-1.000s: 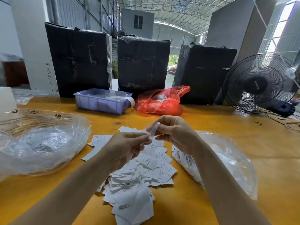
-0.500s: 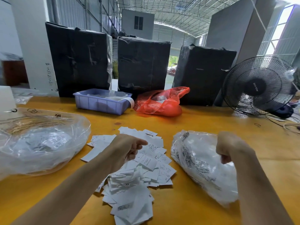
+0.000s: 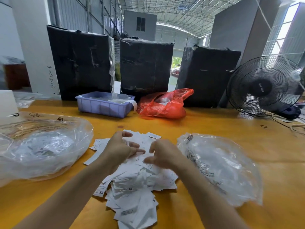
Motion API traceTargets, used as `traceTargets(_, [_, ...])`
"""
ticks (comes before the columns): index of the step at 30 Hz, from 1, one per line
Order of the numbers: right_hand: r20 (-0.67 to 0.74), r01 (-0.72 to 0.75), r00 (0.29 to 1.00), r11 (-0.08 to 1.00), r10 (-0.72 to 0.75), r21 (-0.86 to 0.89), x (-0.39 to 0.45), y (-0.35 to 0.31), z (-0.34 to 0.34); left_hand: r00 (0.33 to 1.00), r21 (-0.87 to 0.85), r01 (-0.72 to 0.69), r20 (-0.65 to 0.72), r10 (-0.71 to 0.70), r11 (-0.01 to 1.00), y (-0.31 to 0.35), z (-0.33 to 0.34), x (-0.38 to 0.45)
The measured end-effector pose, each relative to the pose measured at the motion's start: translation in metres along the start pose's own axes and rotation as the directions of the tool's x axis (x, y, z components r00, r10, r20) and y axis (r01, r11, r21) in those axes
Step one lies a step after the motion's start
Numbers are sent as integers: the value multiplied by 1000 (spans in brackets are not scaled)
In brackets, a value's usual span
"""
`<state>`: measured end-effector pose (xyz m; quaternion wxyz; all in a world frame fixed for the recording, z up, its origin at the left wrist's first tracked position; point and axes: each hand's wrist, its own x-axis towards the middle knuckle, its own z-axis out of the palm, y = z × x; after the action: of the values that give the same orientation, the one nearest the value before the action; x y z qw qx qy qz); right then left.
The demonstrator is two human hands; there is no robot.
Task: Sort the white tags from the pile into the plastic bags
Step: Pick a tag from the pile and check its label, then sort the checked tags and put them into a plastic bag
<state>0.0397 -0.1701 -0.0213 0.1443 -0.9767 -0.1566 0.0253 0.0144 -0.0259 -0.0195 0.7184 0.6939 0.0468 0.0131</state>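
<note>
The pile of white paper tags (image 3: 132,184) lies on the yellow wooden table (image 3: 231,146), between two clear plastic bags, one on the left (image 3: 42,146) and one on the right (image 3: 222,167). Behind it stand a lilac plastic tray (image 3: 104,105) and a red plastic bag (image 3: 163,104).

- The pile of white tags (image 3: 132,192) lay hemmed between the left plastic bag (image 3: 41,146) and right plastic bag (image 3: 222,166).
- Bare table (image 3: 214,126) stretched beyond (before the blue tray (image 3: 102,106) and red bag (image 3: 163,104)).
</note>
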Motion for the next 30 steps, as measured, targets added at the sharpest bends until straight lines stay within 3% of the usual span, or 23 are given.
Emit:
traceTargets(2, [-11, -29, 1000, 995, 28, -90, 8, 7, 21, 998, 5, -65, 4, 65, 998, 1, -2, -1])
traceTargets(7, [-138, -28, 990, 997, 39, 78, 16, 21, 29, 997, -1, -74, 0, 74, 997, 0, -5, 1])
traceTargets(13, [-157, -11, 987, 978, 45, 209, 17, 27, 32, 998, -36, -55, 34, 56, 998, -2, -6, 5])
traceTargets(22, [-37, -28, 999, 961, 40, 274, 20, 30, 38, 999, 55, -27, 46, 25, 998, -4, -11, 6])
traceTargets(30, [-84, -1, 996, 939, 32, 344, 22, 28, 41, 1000, -20, -1, -15, 1, 1000, -1, -11, 5])
